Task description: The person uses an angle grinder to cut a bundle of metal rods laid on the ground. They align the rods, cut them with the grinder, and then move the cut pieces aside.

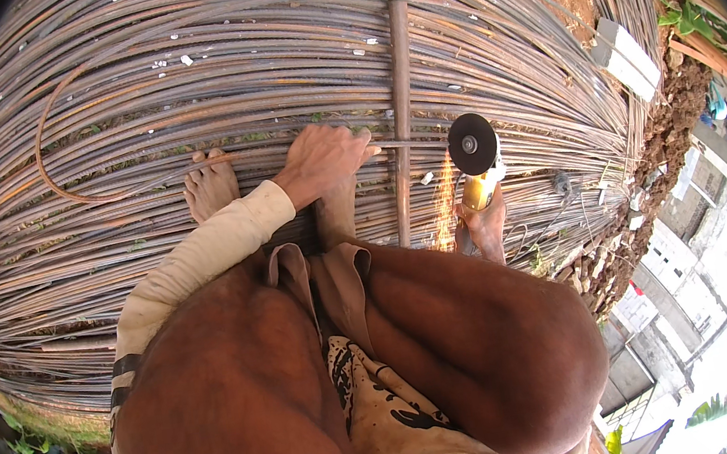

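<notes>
My left hand (325, 155) is closed around a thin steel rod (412, 143). To the left of that hand, the rod passes over my bare foot (213, 187). Its right end meets the black disc of an angle grinder (477, 178). Wrapped round the grinder's yellow body, my right hand (485, 223) holds it with the disc upright. Orange sparks (445, 205) stream from the disc down toward me. Under the rod, between my left hand and the disc, lies a brown bar (399, 68) set crosswise.
Many long steel rods (271, 66) cover the ground, bunching together at the right. A pale block (626, 59) rests on them at the far right. Beyond it run a bank of brown soil (660, 163) and plants (696, 18). White chips are scattered over the rods.
</notes>
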{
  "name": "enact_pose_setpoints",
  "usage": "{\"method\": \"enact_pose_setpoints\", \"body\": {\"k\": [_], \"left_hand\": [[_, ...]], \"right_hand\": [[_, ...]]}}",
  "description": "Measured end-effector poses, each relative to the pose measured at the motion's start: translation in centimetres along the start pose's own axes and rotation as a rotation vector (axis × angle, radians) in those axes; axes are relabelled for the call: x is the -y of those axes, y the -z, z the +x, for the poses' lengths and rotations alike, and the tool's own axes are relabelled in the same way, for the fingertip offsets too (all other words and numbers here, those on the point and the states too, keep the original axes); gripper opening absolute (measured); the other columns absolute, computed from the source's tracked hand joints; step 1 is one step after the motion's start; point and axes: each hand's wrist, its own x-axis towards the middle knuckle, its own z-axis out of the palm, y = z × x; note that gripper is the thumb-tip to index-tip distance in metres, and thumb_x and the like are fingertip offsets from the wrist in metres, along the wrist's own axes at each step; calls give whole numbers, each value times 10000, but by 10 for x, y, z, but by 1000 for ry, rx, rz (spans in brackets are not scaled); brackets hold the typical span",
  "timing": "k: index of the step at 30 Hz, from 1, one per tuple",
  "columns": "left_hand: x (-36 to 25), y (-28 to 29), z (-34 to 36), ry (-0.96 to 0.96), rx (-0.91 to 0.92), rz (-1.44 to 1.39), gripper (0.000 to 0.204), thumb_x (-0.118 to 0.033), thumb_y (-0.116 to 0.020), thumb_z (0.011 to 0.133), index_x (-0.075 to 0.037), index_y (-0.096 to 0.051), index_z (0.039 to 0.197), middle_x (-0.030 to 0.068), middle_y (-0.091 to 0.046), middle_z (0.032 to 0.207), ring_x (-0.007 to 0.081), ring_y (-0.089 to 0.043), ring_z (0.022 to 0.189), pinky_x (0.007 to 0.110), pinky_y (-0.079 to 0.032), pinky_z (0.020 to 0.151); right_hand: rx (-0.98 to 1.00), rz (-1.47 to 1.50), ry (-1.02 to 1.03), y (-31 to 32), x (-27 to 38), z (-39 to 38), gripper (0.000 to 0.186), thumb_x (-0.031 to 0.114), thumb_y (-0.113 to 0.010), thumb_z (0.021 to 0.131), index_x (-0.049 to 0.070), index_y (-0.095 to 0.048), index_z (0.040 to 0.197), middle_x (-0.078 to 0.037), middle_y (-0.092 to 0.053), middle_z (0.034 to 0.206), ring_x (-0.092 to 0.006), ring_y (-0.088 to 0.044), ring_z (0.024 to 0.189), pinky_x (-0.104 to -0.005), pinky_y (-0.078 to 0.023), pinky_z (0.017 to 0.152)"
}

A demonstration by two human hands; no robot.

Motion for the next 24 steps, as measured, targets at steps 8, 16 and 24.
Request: {"method": "enact_pose_setpoints", "body": {"k": [8, 16, 24], "left_hand": [[4, -8, 0, -18, -19, 0, 388, -440, -584, 1033, -66, -686, 1026, 154, -656, 661, 368, -680, 615, 501, -510, 552], [4, -6, -1, -10, -27, -16, 383, -435, -579, 1038, -67, -684, 1021, 153, -650, 652, 376, -677, 617, 502, -508, 553], [3, -2, -1, -13, -17, -1, 384, -447, -580, 1034, -78, -677, 992, 147, -648, 652, 370, -683, 624, 500, -508, 553]], "right_hand": [[26, 4, -27, 4, -1, -9, 643, 138, -817, 688, -15, -540, 1248, -182, -703, 963, -296, -702, 846, -432, -575, 794], [7, -8, -46, 2, 2, -22, 552, 82, -818, 687, 11, -547, 1162, -75, -641, 926, -179, -599, 793, -363, -518, 735], [5, 36, -69, -3, -4, -18, 642, 158, -804, 687, -9, -547, 1250, -160, -711, 971, -287, -702, 864, -430, -573, 815]]}}
